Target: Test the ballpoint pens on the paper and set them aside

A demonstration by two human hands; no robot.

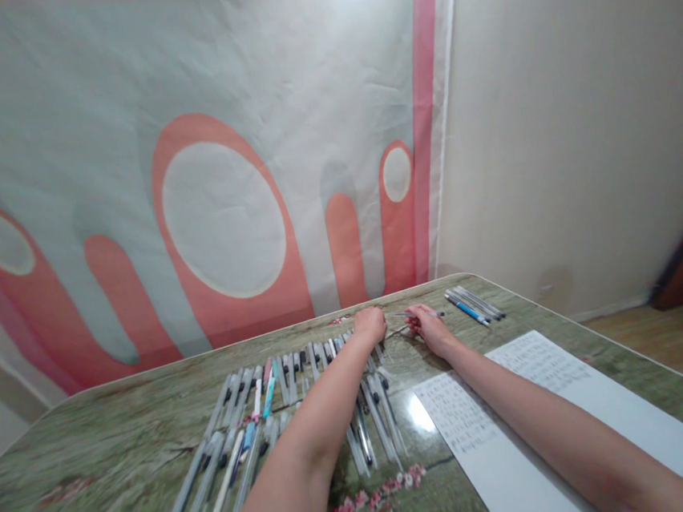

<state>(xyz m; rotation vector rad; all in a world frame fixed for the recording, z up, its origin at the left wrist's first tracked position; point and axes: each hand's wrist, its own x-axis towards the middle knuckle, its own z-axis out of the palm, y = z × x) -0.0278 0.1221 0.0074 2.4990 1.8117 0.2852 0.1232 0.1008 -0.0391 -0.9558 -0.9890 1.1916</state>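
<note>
My right hand [426, 328] is closed around a slim pen [437, 313], which lies roughly level across its fingers above the far part of the table. Close by on the left, my left hand [371, 324] is curled into a fist at the far end of the rows of pens. Its fingertips face away, so anything inside it is hidden. Under and beside my left forearm lie many clear-barrelled pens [376, 414] in two rows. Among them are a turquoise pen [269, 389] and a pink-and-white pen [259, 393].
At the far right lies a small group of pens, with a blue pen [466, 308] in front. Handwritten paper sheets [569, 363] lie beneath my right forearm. The marble-patterned table [95, 457] ends at a printed backdrop [301, 91] and a plain wall [578, 145].
</note>
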